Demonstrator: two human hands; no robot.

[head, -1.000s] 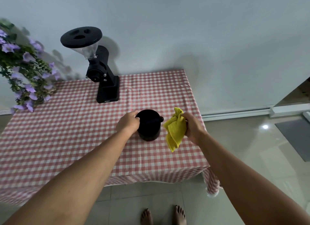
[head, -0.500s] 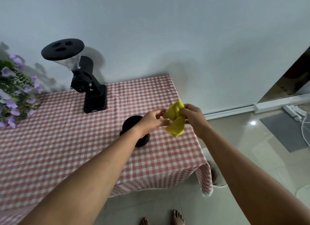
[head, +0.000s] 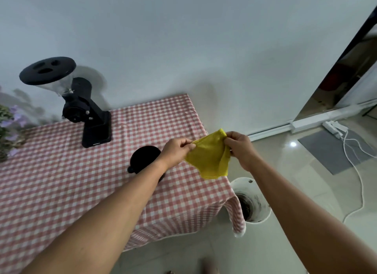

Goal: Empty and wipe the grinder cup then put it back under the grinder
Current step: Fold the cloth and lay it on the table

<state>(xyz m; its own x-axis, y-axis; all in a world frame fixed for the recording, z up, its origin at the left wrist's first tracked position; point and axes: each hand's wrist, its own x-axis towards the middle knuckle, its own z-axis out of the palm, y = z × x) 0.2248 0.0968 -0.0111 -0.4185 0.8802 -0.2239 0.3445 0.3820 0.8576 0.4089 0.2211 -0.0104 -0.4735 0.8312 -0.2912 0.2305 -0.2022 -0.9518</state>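
Left hand: the left hand (head: pixel 177 152) is raised over the table's right edge; its grip is a thumb-and-fingertip pinch on the left corner of the cloth.
Right hand: the right hand (head: pixel 239 149) is level with the left, just past the table's right edge; its grip is closed on the cloth's right corner, fingers curled round the fabric.
Cloth: the thin yellow wiping cloth (head: pixel 210 161) is stretched between the two hands and hangs down in a loose sag, clear of the tabletop.
Cup: the round black grinder cup (head: pixel 142 157) stands upright on the table, mouth up, near the right edge. The left wrist partly hides it. Neither hand touches it.
Grinder: the black coffee grinder with a clear hopper and flat round lid (head: pixel 85 108) stands by the back edge, well apart from the cup; nothing sits on its base.
Table: a table covered in red-and-white checked cloth (head: pixel 61 181); purple flowers (head: pixel 10 126) at its left edge.
Floor: a white round bin (head: pixel 255 200) with dark contents stands just beside the front-right corner, partly under the hanging tablecloth.
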